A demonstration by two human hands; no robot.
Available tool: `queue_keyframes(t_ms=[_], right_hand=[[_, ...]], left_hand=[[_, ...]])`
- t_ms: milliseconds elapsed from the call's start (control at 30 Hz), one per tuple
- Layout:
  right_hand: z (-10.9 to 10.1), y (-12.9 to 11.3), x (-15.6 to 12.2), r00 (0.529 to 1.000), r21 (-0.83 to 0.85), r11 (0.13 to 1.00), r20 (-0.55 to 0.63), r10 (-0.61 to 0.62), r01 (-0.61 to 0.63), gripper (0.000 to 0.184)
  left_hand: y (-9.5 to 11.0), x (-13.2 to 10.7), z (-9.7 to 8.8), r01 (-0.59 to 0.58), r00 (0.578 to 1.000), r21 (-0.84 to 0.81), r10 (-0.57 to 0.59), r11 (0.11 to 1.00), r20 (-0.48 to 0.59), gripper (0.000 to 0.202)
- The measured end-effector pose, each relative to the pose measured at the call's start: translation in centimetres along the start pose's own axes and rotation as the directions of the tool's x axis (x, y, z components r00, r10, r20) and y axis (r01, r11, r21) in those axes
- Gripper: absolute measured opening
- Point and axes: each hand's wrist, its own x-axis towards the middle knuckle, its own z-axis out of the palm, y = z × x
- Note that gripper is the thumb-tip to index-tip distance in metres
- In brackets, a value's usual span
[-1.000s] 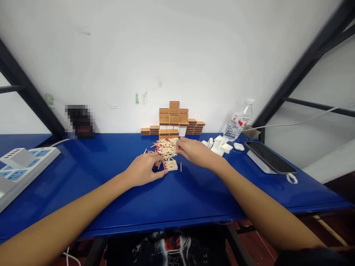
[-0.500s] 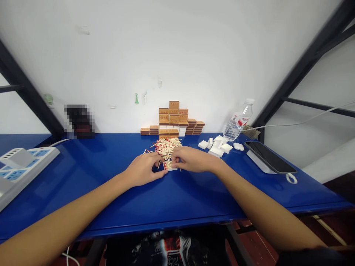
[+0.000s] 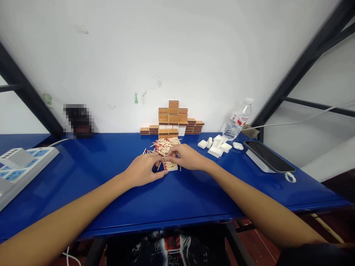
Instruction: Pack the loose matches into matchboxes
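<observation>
A small white matchbox tray (image 3: 172, 168) filled with red-headed matches lies on the blue table. At its left end, my left hand (image 3: 144, 169) has thumb and fingers closed around the tray. Just over the tray's far side is my right hand (image 3: 185, 157), its thumb and fingertips pinched together; what lies between them is too small to make out. Directly behind both hands spreads a heap of loose matches (image 3: 166, 144), partly covered by the right hand's fingers. A few stray matches lie left of the heap.
Brown matchboxes (image 3: 173, 118) stand stacked against the wall. To the right are several white trays (image 3: 217, 150), a water bottle (image 3: 234, 125), a white earphone case (image 3: 237, 146) and a propped phone (image 3: 267, 156). A power strip (image 3: 30, 166) lies at the left.
My right hand has shifted slightly left and up, from the tray's right side to over its far edge, showing more of the matches inside. My left hand stays in place.
</observation>
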Motion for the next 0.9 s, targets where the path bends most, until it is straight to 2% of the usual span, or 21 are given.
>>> queue_keyframes(t_ms=[233, 400, 467, 600, 733, 900], right_hand=[[-0.9, -0.2, 0.0, 0.999, 0.137, 0.989, 0.008, 0.050, -0.051, 0.024], [-1.3, -0.6, 0.0, 0.999, 0.383, 0.923, 0.040, 0.028, -0.041, 0.021], [-1.5, -0.6, 0.0, 0.997, 0.428, 0.902, 0.079, 0.020, -0.052, 0.021], [-1.8, -0.2, -0.2, 0.983, 0.346, 0.932, 0.177, 0.050, -0.110, 0.020], [-2.3, -0.1, -0.4, 0.977, 0.194, 0.977, 0.208, 0.047, -0.088, 0.017], [-2.4, 0.3, -0.4, 0.995, 0.026, 0.996, 0.057, 0.086, -0.087, 0.014]], left_hand=[[-0.2, 0.0, 0.1, -0.013, 1.000, 0.012, 0.013, 1.000, -0.017, 0.027], [-0.1, 0.0, 0.0, -0.005, 1.000, 0.010, 0.005, 1.000, -0.007, 0.029], [-0.1, -0.1, 0.1, -0.007, 1.000, 0.006, 0.007, 1.000, -0.015, 0.029], [-0.2, -0.1, 0.2, -0.023, 0.999, 0.016, 0.023, 1.000, -0.038, 0.027], [-0.3, -0.1, 0.2, -0.028, 0.999, 0.023, 0.029, 0.999, -0.041, 0.026], [-0.1, 0.0, 0.1, -0.010, 0.999, 0.011, 0.010, 1.000, -0.030, 0.026]])
